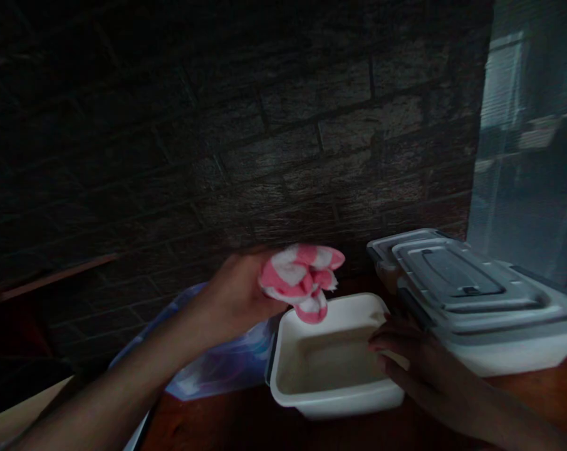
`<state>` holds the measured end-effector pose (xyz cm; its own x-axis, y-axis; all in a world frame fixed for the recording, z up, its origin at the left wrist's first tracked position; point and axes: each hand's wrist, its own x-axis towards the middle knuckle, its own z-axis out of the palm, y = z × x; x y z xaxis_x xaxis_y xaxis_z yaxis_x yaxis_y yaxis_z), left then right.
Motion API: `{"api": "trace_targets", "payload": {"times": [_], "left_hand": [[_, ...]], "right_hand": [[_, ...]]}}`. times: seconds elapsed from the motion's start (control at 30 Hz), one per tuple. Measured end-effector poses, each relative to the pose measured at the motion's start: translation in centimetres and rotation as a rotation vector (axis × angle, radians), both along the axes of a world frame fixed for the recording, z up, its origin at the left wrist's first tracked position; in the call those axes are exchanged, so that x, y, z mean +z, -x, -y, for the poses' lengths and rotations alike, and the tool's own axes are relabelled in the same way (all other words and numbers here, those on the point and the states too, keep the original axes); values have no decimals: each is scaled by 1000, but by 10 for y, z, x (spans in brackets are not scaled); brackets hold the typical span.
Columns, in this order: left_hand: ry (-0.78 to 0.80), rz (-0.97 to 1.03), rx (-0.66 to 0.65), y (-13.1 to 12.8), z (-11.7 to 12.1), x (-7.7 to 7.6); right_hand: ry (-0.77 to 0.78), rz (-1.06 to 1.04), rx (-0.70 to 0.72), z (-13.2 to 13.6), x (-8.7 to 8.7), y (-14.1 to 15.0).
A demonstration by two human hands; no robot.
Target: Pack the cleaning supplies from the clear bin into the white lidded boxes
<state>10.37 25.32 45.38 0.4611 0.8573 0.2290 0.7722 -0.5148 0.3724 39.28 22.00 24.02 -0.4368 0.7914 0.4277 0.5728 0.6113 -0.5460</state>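
My left hand is closed around a bunched pink-and-white striped cloth, holding it just above the far left corner of an open white plastic tub. The tub's inside looks bare. My right hand rests on the tub's right rim, fingers curled over the edge and gripping it.
A larger white box with a grey clip-on lid stands right of the tub, touching it. A bluish clear plastic lid or bag lies left of the tub. All sit on a reddish wooden table against a dark brick wall. A window is at right.
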Motion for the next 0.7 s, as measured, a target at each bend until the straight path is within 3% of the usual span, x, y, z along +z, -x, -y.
{"api": "trace_targets", "payload": {"times": [0.07, 0.13, 0.3, 0.4, 0.57, 0.63, 0.7], "left_hand": [[-46, -95, -134, -17, -3, -26], [-81, -166, -178, -26, -9, -50], [60, -297, -142, -30, -15, -91], [94, -256, -102, -24, -12, -92], [34, -208, -90, -10, -7, -70], [68, -216, -110, -7, -6, -74], [132, -231, -167, -7, -5, -89]], "right_hand": [[13, -19, 3, 1, 1, 0], [31, -47, -2, 1, 1, -1], [51, -130, -16, 1, 0, -3], [65, -188, -31, 3, 2, -4], [33, -187, -54, 3, 16, -1], [9, -126, -44, -3, 25, 4], [14, -48, 15, -11, 33, 12]]}}
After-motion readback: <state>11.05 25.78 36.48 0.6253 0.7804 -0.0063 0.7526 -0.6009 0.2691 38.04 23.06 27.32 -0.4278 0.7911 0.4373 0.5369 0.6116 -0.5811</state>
